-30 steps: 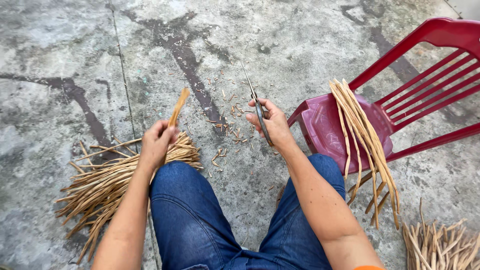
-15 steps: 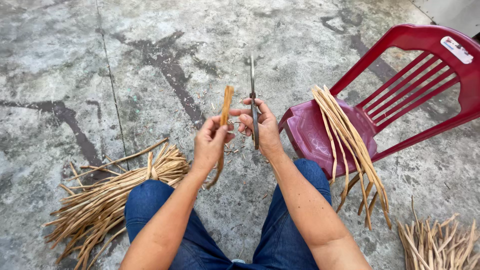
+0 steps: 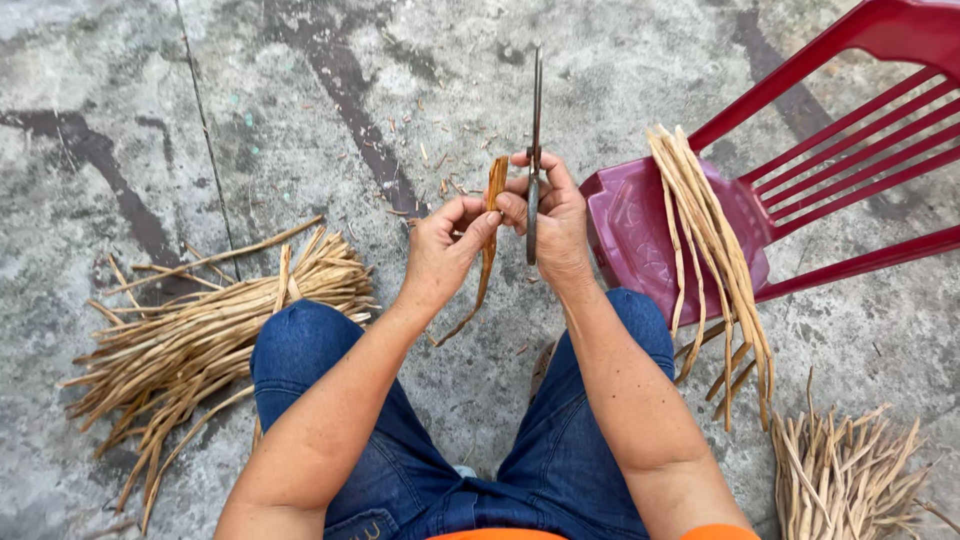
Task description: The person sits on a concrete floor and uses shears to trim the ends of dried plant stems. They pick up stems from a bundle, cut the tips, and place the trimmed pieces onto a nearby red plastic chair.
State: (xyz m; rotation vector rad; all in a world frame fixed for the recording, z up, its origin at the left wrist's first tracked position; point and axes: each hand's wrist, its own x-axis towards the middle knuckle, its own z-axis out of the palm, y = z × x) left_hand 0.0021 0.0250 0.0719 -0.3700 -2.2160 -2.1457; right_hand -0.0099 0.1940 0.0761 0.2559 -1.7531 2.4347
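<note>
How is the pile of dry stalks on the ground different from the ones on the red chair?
The pile on the ground is a thick, messy heap fanned out flat on the concrete to the left of the person's knee. The stalks on the red chair are far fewer, lie neatly side by side and droop over the edge of the chair seat. Both are dry, tan and long, like the stalk in the left hand.

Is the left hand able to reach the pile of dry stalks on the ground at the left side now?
Probably not at once: the left hand is pinching a dry stalk beside the knife. The pile of stalks lies unobstructed by the left knee.
</note>
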